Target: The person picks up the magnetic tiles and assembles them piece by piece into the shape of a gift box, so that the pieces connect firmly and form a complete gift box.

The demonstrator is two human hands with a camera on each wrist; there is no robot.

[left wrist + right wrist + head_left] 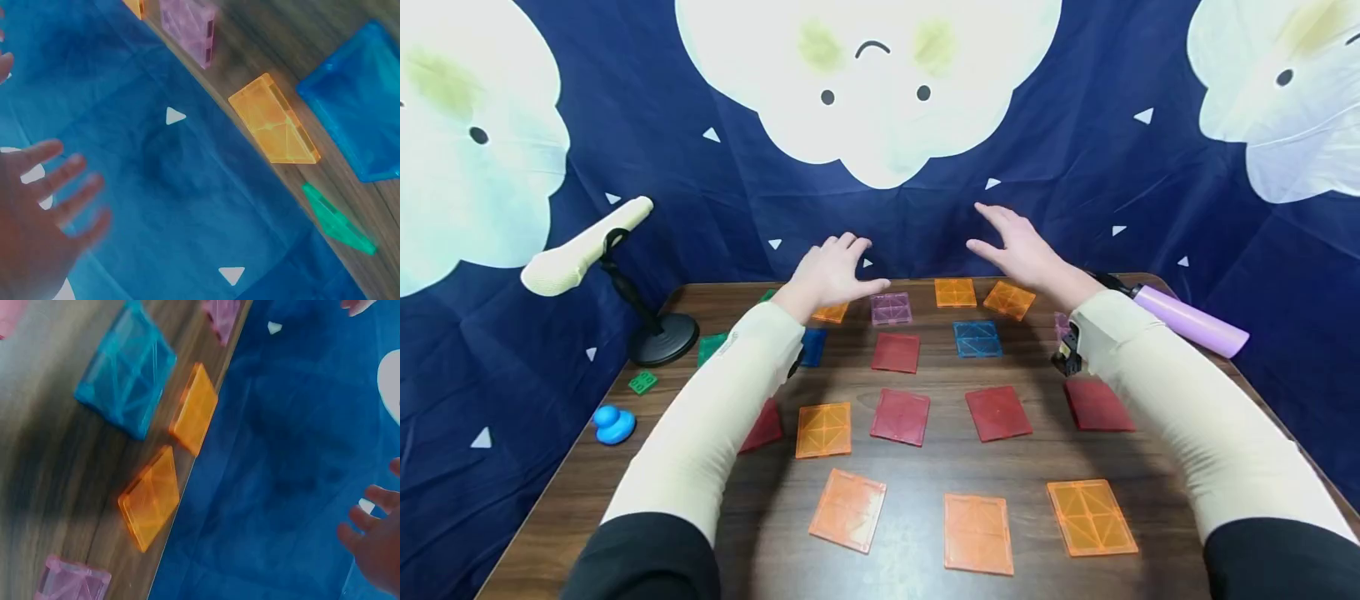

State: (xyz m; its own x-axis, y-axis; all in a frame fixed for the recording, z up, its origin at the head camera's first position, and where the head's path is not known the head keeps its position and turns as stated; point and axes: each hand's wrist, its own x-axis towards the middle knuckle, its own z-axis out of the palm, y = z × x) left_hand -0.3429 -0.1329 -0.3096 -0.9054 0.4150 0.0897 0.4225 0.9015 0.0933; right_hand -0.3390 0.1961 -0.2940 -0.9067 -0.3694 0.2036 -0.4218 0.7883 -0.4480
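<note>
Navy cloth printed with pale clouds hangs behind the wooden counter, where flat translucent square tiles lie scattered. Both hands hover empty above the far edge, fingers spread: left hand over an orange tile it partly hides, right hand near another orange tile. Left wrist view: blurred fingers, a ribbed orange tile. Right wrist view: fingertips cut off at the frame's edge.

Head looks down; wrists close, seemingly sharing table's far edge.
</note>
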